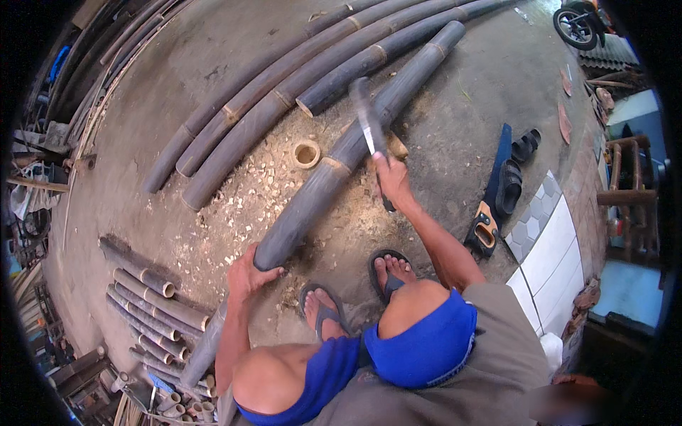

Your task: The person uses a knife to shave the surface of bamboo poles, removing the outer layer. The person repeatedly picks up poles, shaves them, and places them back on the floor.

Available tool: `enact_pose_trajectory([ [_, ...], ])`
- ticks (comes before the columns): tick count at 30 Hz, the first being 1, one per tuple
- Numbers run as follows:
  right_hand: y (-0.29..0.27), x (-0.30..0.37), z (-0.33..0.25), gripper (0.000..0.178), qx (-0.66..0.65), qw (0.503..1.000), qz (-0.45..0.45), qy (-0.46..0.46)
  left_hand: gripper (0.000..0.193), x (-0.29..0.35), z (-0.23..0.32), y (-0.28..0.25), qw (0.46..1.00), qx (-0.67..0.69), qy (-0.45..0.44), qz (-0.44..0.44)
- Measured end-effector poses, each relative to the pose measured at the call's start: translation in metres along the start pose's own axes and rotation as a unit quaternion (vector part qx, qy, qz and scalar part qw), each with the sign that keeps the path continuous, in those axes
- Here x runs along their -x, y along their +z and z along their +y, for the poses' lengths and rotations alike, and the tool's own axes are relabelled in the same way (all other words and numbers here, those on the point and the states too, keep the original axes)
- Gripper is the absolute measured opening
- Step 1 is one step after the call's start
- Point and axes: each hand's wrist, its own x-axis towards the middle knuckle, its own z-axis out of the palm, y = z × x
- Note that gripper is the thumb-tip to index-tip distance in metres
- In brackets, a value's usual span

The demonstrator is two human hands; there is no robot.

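A thick dark bamboo pole (302, 206) slants from near my knees to the far right. My left hand (246, 272) is closed around its near end, thumb across the end. Above the pole's middle, my right hand (393, 177) grips a hand tool (368, 131) by its dark handle. The tool has a bright metal part and a darker far end; motion blurs it, so its exact kind is unclear. Whether it touches the bamboo I cannot tell. A short cut bamboo ring (306, 153) lies left of the pole, and a pale piece (397, 147) shows just beyond my right hand.
Long bamboo poles (284, 92) lie at the far left; several shorter lengths (145, 312) lie near left. Pale chips (234, 202) litter the ground. At right are a handsaw (490, 206), black sandals (509, 186) and white tiles (550, 248). A motorbike wheel (574, 28) stands far right.
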Motion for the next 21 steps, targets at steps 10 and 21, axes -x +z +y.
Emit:
enact_pose_trajectory([
  [10,0.0,-0.001,-0.006,0.067,0.021,0.999,-0.015,-0.047,0.094,-0.015,-0.019,-0.006,0.995,0.081,-0.004,-0.055],
  [21,0.012,0.009,-0.005,0.064,0.169,0.967,-0.063,-0.181,0.096,-0.022,-0.013,-0.02,0.979,0.166,-0.009,-0.115],
])
